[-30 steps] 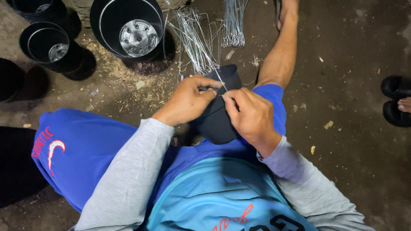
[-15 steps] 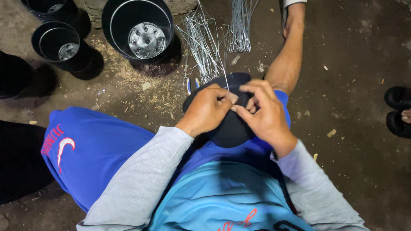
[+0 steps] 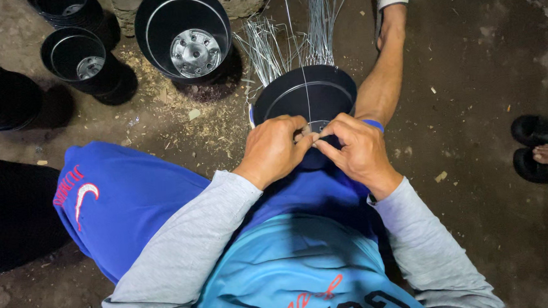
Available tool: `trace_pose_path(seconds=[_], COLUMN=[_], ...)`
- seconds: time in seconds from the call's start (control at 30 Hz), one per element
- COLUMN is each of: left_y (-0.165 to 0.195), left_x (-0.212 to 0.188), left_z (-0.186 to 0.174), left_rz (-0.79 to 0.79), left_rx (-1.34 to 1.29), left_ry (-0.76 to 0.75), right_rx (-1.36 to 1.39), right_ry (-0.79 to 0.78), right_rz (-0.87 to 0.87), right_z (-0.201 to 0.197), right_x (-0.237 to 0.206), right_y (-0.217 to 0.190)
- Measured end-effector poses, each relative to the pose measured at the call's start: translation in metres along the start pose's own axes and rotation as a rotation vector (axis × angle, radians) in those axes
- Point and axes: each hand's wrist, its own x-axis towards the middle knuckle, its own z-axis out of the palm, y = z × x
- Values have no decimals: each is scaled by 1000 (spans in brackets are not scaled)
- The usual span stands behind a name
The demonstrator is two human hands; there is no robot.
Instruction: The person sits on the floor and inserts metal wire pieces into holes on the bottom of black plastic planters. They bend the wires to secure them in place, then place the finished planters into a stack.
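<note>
Both hands, the left hand (image 3: 274, 149) and right hand (image 3: 356, 149), pinch a thin wire (image 3: 303, 90) at the near rim of the black pot (image 3: 302, 93); the wiring looks barely begun, and more loose wires (image 3: 268, 48) wait beyond.

A black plastic pot (image 3: 308, 96) is lying tilted in the lap, its round mouth facing up and away, just beyond the grip. Its near rim is sitting under the fingertips of both hands. A thin silver wire (image 3: 296, 59) is running straight from the grip across the pot's mouth and rising past the far rim, its lower end pinched at the near rim.
</note>
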Motion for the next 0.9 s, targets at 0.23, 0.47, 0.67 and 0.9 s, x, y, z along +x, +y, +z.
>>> trace_pose_path(seconds=[0.23, 0.47, 0.67, 0.9], left_y=[-6, -25, -18, 1], left_x=[1, 5, 2, -3], left_z=[11, 33, 40, 35], left_rz=[-133, -150, -169, -111], left_rx=[-192, -579, -613, -395], left_ry=[-97, -193, -143, 13], right_rx=[27, 68, 88, 241], right_ry=[3, -26, -48, -79], right_rz=[43, 138, 133, 234], right_z=[2, -2, -9, -29], right_x=[-6, -17, -18, -15], right_y=[5, 15, 19, 2])
